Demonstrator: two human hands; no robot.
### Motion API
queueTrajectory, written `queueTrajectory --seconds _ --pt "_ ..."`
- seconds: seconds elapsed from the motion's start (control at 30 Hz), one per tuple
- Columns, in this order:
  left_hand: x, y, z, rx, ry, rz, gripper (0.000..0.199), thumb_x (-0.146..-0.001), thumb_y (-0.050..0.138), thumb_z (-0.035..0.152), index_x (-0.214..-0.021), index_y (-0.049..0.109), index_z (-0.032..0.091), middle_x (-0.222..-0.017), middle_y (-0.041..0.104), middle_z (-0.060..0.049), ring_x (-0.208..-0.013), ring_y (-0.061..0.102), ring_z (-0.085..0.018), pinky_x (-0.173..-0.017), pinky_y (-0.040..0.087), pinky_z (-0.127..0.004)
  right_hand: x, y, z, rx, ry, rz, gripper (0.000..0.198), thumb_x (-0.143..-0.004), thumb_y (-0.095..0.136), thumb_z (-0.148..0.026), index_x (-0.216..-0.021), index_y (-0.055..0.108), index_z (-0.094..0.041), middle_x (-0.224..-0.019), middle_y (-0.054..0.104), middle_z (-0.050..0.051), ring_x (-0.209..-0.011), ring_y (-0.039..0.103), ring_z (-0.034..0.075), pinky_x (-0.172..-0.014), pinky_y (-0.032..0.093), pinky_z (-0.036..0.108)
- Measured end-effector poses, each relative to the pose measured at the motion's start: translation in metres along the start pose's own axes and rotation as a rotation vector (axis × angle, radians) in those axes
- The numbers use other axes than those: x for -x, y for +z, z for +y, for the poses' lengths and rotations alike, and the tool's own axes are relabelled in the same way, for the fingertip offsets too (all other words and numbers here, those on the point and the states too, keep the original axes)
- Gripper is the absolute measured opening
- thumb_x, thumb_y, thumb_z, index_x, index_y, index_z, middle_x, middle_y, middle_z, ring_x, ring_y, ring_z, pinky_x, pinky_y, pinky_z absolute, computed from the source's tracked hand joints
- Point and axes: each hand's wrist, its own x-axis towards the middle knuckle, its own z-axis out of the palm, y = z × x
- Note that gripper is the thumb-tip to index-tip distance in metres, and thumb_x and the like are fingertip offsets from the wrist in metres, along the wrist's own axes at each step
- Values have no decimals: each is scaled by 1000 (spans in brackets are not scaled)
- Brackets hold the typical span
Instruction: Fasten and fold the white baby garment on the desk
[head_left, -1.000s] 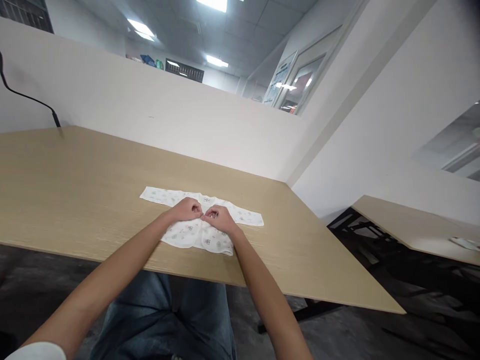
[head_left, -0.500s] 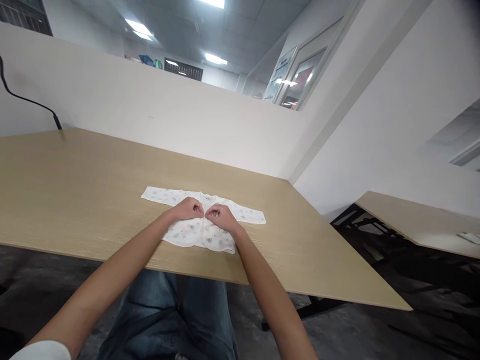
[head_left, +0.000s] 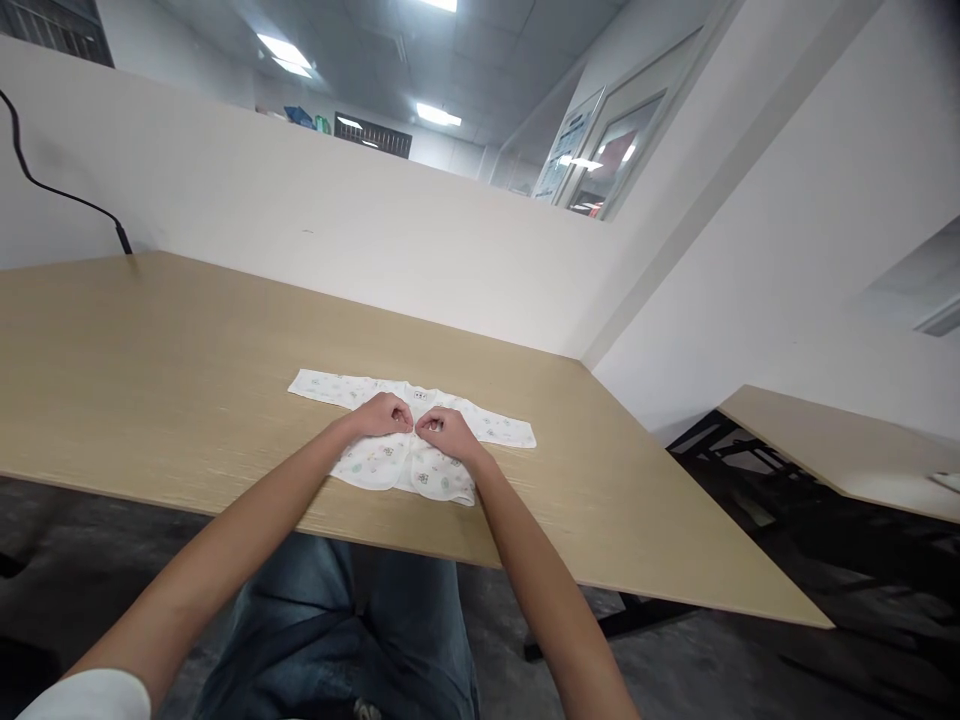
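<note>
A small white long-sleeved baby shirt [head_left: 375,466] with a scattered print lies spread on the table, sleeves stretched out to both sides. Its neckline points away from me and its front opening runs down the middle. My left hand [head_left: 385,414] pinches the left front edge near the centre. From the other side, my right hand [head_left: 448,432] pinches the right front edge, fingertips almost meeting those of the left. Whatever fastening lies between the fingertips is too small to make out.
The wooden table [head_left: 187,400] backs onto a white partition [head_left: 360,240]. A black cable [head_left: 75,198] hangs down at the far left. Another table [head_left: 840,440] stands to the right, beyond a gap. My legs [head_left: 360,620] are under the front edge.
The camera view has shifted slightly, so the whole scene sits a little to the right. Both hands keep their pinch on the shirt's front edges.
</note>
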Motion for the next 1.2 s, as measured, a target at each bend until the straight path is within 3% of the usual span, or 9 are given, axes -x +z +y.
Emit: queueTrajectory --seconds 0.77,1.2 --pt "3 -1 11 -21 -56 -6 23 -69 67 27 -84 79 14 -77 72 -5 -70 61 -16 -62 40 -25 -1 2 7 -33 23 -30 12 -76 73 -28 -82 77 -19 -87 73 4 -82 63 18 -77 48 29" --pt "7 1 20 -41 33 44 18 -71 63 26 -75 76 14 -68 65 -2 -64 54 -13 -58 36 -25 -2 2 13 -33 -27 -37 14 -78 72 -31 -83 73 -18 -87 71 4 -81 63 17 -76 48 29"
